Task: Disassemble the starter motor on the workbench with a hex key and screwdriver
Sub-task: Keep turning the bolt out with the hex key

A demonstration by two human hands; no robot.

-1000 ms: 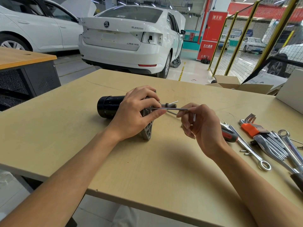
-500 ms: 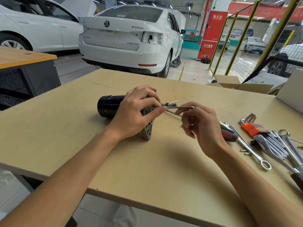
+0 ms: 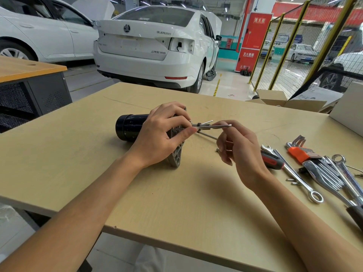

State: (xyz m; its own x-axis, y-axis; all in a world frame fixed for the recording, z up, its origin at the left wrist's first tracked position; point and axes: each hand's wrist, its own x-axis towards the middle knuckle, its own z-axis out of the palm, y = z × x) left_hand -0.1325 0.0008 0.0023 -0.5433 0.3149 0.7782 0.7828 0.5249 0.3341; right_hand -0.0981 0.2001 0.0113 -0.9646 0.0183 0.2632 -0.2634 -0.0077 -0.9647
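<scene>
From the head camera, a black cylindrical starter motor (image 3: 130,127) with a grey cast-metal end bracket (image 3: 176,154) lay on its side on a pale wooden workbench (image 3: 78,163), left of the middle, its black end pointing left and the bracket standing on edge toward the right. The left hand (image 3: 161,134) lay over the motor where the body meets the bracket, its fingers curled round the housing and its thumb stretched along a thin silver hex key (image 3: 216,126). The key ran level from the bracket face out to the right. The right hand (image 3: 239,146) pinched the key's far end between thumb and forefinger, the other fingers loosely curled below. Two thin metal rods stuck out from the bracket beside the key; whether the key's tip sat in a screw could not be told.

Just right of the right hand, a screwdriver with a red and black handle (image 3: 272,159) lay on the bench, partly hidden by the wrist. Next to it lay a long chrome combination spanner (image 3: 298,177), an orange-holdered set of hex keys (image 3: 298,152) and a bundle of chrome spanners (image 3: 330,173) near the right edge. Open cardboard boxes (image 3: 282,101) sat at the far right corner. Beyond the bench stood a white saloon car (image 3: 153,48), rear toward the camera, with a red fire cabinet (image 3: 253,42) and yellow mesh fencing (image 3: 294,52) to its right.
</scene>
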